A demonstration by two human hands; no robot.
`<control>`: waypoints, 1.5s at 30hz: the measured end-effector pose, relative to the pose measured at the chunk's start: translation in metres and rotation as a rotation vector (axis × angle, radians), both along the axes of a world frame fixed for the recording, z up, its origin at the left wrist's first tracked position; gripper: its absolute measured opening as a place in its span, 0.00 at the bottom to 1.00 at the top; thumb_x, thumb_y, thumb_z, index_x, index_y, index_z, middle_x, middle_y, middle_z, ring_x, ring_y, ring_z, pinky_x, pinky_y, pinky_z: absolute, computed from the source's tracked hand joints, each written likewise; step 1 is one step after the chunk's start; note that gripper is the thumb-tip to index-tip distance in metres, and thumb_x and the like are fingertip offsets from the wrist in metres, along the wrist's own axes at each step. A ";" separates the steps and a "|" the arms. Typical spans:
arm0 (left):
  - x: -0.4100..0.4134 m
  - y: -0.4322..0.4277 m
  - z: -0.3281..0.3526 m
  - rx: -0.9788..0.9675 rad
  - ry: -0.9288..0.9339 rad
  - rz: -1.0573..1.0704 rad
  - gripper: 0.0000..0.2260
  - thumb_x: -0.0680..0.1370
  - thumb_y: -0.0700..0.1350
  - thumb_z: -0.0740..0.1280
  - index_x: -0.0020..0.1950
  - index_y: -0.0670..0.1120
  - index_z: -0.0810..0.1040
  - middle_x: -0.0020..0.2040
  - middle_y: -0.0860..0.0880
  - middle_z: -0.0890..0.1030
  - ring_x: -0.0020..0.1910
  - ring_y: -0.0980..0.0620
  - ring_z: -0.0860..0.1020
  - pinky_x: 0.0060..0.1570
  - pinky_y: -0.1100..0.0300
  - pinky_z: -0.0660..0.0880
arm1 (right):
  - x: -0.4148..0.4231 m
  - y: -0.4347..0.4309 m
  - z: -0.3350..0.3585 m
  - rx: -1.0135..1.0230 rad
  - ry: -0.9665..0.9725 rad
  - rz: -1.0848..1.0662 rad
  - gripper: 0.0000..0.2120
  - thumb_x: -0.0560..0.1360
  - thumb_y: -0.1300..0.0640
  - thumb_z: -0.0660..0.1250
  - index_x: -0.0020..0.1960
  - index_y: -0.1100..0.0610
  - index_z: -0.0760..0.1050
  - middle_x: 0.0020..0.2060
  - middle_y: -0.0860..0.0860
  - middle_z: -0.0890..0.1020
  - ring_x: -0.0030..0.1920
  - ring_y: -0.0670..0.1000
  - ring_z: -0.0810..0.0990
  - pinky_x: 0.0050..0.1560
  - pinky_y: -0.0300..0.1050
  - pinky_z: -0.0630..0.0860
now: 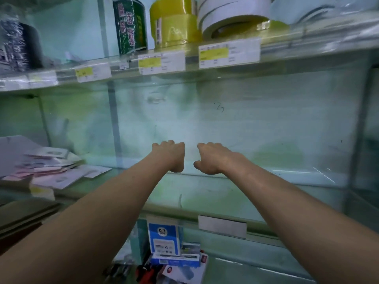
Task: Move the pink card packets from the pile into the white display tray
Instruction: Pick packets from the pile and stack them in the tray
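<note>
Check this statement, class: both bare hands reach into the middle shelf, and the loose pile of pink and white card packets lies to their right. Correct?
Not quite. In the head view the loose pile of pink and white card packets lies to the left of the left hand and right hand, not their right. Both hands do reach into the middle shelf.

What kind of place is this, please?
Most likely a stationery shop: price labels line the shelf edge, tape rolls stand above, and boxed pens sit below.

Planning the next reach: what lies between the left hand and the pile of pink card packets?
In the head view, only bare shelf lies between the left hand and the pile of pink card packets.
</note>
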State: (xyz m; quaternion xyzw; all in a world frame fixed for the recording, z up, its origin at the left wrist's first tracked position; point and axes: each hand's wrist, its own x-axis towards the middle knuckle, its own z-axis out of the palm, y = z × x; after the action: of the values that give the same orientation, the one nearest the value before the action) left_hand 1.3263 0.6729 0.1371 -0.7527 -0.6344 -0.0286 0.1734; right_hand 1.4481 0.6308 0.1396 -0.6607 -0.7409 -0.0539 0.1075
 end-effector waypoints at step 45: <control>-0.256 0.020 -0.002 -0.003 -0.049 -0.244 0.29 0.76 0.46 0.65 0.74 0.50 0.57 0.67 0.43 0.66 0.65 0.42 0.67 0.62 0.45 0.64 | -0.272 -0.007 -0.009 -0.009 -0.050 -0.209 0.29 0.79 0.50 0.59 0.75 0.56 0.54 0.70 0.57 0.64 0.69 0.59 0.63 0.63 0.52 0.66</control>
State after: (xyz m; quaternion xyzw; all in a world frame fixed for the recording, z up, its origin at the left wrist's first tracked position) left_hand 1.0706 0.6929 0.1348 -0.8235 -0.5424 -0.0668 0.1522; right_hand 1.1760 0.6241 0.1309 -0.7332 -0.6708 -0.0778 0.0800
